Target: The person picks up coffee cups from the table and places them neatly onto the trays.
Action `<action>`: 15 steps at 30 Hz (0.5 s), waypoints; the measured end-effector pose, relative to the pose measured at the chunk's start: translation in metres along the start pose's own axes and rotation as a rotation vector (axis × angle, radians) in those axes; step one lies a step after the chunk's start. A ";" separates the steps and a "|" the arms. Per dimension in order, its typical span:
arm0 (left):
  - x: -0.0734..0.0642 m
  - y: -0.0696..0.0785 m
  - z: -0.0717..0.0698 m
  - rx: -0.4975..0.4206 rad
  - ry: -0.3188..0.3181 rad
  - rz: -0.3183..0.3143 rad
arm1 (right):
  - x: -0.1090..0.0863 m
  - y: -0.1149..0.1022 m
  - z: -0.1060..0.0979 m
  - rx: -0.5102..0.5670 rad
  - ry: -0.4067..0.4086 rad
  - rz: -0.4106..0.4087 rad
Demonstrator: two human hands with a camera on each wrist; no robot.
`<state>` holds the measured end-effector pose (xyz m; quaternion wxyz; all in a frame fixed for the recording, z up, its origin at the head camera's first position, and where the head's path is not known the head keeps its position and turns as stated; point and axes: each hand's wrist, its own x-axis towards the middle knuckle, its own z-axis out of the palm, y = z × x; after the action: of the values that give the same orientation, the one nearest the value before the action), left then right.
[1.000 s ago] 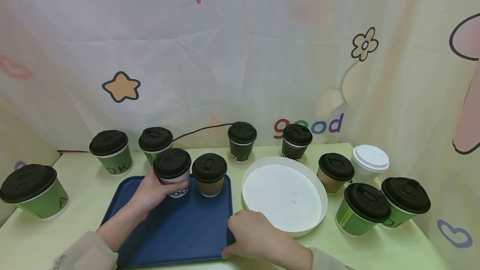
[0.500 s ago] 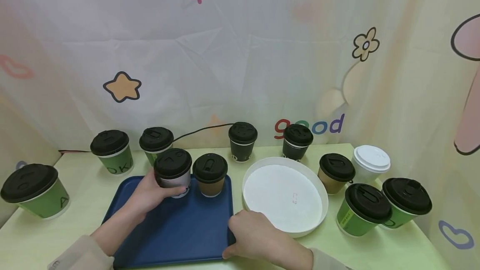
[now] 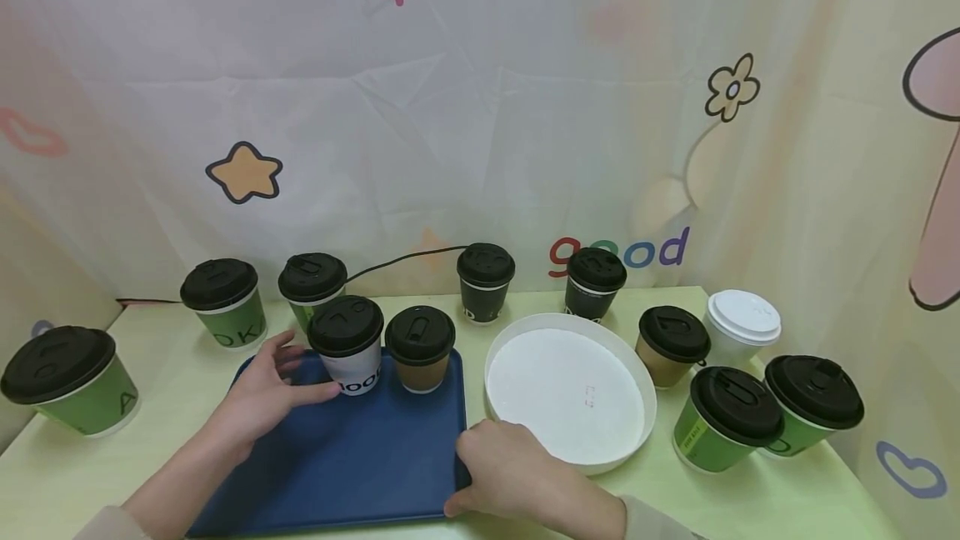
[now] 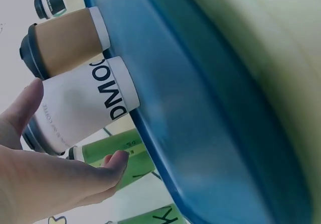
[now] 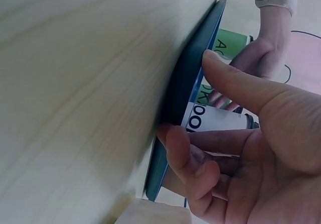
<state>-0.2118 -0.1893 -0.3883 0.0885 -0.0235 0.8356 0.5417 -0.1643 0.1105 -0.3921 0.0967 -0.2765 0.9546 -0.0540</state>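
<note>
A white paper cup with a black lid (image 3: 356, 357) stands upright at the back of the blue tray (image 3: 352, 457). Just left of that cup is my left hand (image 3: 258, 398), its fingers spread and its thumb pointing at the cup's side. In the left wrist view the white cup (image 4: 83, 101) shows dark lettering, and the palm faces it. Beside it on the tray stands a brown cup with a black lid (image 3: 420, 357). My right hand (image 3: 517, 469) holds the tray's right edge near the front corner, fingers curled at the rim in the right wrist view.
A round white dish (image 3: 570, 394) stands right of the tray. Green cups (image 3: 228, 323) with black lids are at left and right. Two dark cups (image 3: 483, 294) stand at the back. Another brown cup (image 3: 663, 361) and a white-lidded cup (image 3: 731, 344) stand at right.
My left hand has let go of the white cup and drawn back to the left, its fingers opening. The cup stays on the tray. My right hand has not moved.
</note>
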 end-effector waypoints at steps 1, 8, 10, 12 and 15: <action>-0.001 0.000 -0.001 -0.005 0.002 -0.002 | 0.000 0.000 0.000 -0.002 0.001 0.001; -0.008 -0.005 -0.009 -0.051 0.019 -0.017 | 0.000 0.002 0.000 -0.008 0.005 0.002; -0.010 -0.007 -0.012 -0.058 0.025 -0.033 | -0.001 0.002 0.000 -0.007 0.006 0.000; -0.012 -0.009 -0.015 -0.052 0.046 -0.050 | 0.000 0.001 0.000 -0.005 0.004 -0.001; -0.016 -0.013 -0.019 -0.031 0.108 -0.073 | 0.000 0.001 0.001 -0.002 0.000 -0.001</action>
<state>-0.1965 -0.2128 -0.3903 0.0626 -0.0842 0.8293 0.5489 -0.1648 0.1118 -0.3929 0.0966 -0.2772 0.9545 -0.0531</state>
